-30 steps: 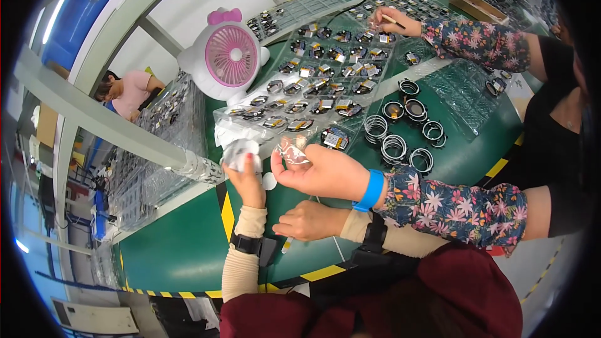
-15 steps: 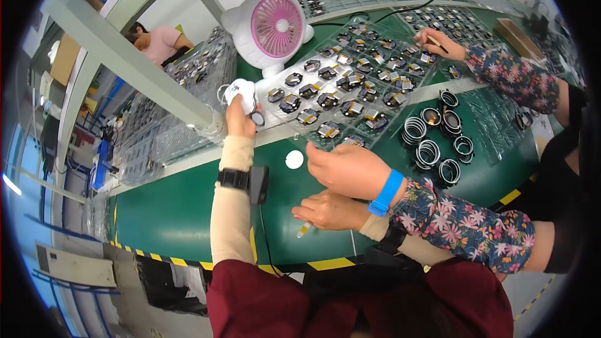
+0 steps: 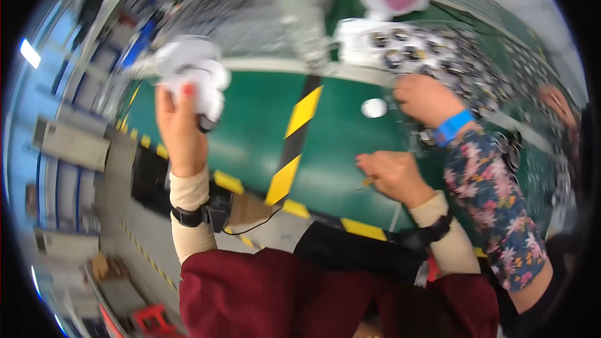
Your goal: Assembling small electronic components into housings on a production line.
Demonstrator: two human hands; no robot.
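White discs (image 3: 201, 70), unreadably blurred, slant up-left, gripped in our left hand (image 3: 180, 126). Across the tape (image 3: 295, 141), our right hand (image 3: 398, 174) clutches a stick (image 3: 366, 182).

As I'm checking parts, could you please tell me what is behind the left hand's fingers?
Blurred white pieces show past the left hand; whatever its fingers cover cannot be seen.

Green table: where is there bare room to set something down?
Bare green table lies between the left hand, which holds white pieces, and the diagonal striped tape. Another bare patch runs from that tape to the white disc and the right hand. Upper right is crowded: small blurred parts and a co-worker's hand.
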